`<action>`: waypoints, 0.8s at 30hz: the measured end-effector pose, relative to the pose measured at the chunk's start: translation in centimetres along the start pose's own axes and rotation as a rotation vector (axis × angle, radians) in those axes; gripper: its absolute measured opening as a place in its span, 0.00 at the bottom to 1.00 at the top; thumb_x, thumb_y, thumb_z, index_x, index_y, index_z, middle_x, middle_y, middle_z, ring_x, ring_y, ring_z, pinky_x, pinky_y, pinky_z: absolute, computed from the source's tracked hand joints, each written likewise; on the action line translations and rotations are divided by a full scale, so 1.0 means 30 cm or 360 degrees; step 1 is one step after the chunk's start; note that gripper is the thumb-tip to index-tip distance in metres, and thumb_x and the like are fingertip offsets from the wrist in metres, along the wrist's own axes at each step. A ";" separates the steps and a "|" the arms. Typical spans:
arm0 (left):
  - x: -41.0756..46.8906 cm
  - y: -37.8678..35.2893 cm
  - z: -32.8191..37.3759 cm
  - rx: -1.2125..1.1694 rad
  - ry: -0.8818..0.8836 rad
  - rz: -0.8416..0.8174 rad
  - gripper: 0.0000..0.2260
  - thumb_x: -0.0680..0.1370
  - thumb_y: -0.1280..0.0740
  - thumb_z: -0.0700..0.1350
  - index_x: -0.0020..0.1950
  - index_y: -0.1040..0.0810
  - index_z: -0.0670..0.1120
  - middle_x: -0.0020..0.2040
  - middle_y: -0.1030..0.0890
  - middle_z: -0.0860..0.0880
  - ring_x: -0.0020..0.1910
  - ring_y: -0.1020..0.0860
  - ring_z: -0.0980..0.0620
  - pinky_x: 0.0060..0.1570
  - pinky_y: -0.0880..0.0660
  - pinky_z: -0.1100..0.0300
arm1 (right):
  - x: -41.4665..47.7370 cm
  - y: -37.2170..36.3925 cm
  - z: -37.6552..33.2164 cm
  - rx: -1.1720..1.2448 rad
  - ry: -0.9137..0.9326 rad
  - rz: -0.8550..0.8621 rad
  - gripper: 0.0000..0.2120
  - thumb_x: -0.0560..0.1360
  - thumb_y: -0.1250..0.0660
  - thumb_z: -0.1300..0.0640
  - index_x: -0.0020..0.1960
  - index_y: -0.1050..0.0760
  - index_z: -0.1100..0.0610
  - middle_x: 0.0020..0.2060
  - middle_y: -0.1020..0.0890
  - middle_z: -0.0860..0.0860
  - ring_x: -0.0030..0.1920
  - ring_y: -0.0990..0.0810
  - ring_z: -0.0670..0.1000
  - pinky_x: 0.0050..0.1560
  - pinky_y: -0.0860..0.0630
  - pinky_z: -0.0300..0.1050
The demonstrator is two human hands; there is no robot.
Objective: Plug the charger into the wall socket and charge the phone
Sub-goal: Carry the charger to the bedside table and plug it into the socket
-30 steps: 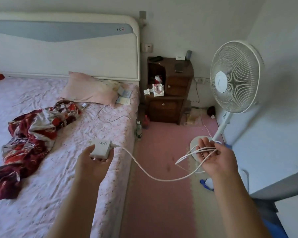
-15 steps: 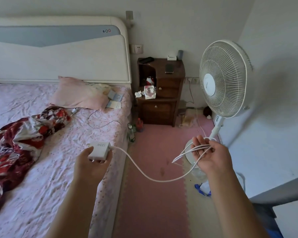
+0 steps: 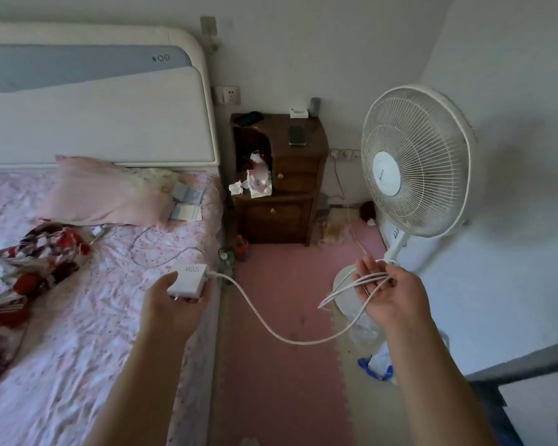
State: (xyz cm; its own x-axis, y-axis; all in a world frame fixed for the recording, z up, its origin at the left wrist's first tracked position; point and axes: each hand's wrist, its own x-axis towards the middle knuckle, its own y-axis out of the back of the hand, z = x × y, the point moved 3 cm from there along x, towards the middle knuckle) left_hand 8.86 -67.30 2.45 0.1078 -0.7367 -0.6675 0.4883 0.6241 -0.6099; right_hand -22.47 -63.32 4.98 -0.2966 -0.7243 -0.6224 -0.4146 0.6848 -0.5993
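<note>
My left hand [image 3: 171, 309] grips a white square charger [image 3: 189, 281] marked 120W, held above the bed's right edge. Its white cable [image 3: 271, 329] sags across to my right hand [image 3: 385, 294], whose palm faces up with several loops of the cable lying in the curled fingers. A dark phone [image 3: 296, 135] lies flat on top of the brown nightstand [image 3: 303, 175]. A wall socket [image 3: 230, 94] sits on the wall just left of and above the nightstand, beside the headboard. Another socket strip [image 3: 345, 155] is low on the wall right of the nightstand.
A white standing fan [image 3: 413, 159] stands right of the nightstand, its base by my right hand. The bed [image 3: 78, 317] with pink pillow, red blanket and a thin loose cable fills the left. Pink floor mat [image 3: 284, 317] runs between bed and fan. Bottles stand at the bed corner.
The view has shifted forward and a little right, toward the nightstand. Both hands keep the same hold on the charger and the cable.
</note>
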 end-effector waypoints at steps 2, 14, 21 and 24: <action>0.057 -0.040 0.043 0.0054 -0.0001 -0.0013 0.15 0.79 0.42 0.42 0.64 0.34 0.39 0.55 0.24 0.39 0.56 0.24 0.41 0.62 0.28 0.46 | 0.026 -0.062 0.012 0.0022 0.0024 0.0018 0.09 0.80 0.46 0.60 0.46 0.28 0.60 0.42 0.19 0.54 0.48 0.18 0.54 0.52 0.24 0.51; 0.296 -0.190 0.230 0.0126 0.0097 -0.0075 0.14 0.79 0.42 0.42 0.65 0.34 0.40 0.58 0.25 0.39 0.61 0.27 0.40 0.66 0.31 0.45 | 0.123 -0.299 0.094 0.0045 0.0113 0.0088 0.09 0.80 0.45 0.60 0.46 0.28 0.60 0.43 0.19 0.54 0.49 0.19 0.55 0.58 0.25 0.51; 0.361 -0.251 0.261 0.0103 0.0096 -0.0031 0.13 0.80 0.43 0.41 0.64 0.35 0.40 0.56 0.25 0.39 0.58 0.26 0.40 0.67 0.32 0.45 | 0.204 -0.398 0.097 -0.0006 0.0093 0.0062 0.08 0.80 0.44 0.61 0.46 0.28 0.60 0.45 0.19 0.54 0.50 0.19 0.55 0.57 0.25 0.51; 0.387 -0.286 0.261 0.0130 0.0067 -0.0019 0.11 0.80 0.44 0.41 0.61 0.35 0.39 0.50 0.25 0.39 0.50 0.24 0.41 0.67 0.32 0.47 | 0.264 -0.437 0.089 -0.0034 0.0064 0.0023 0.09 0.80 0.45 0.61 0.46 0.28 0.60 0.44 0.19 0.54 0.51 0.19 0.55 0.54 0.25 0.51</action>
State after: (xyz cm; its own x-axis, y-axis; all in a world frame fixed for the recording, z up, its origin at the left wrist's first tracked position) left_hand 12.68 -83.25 3.28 0.0657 -0.7314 -0.6788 0.5588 0.5905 -0.5823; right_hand -17.09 -77.82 6.55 -0.3368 -0.7174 -0.6099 -0.4284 0.6935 -0.5792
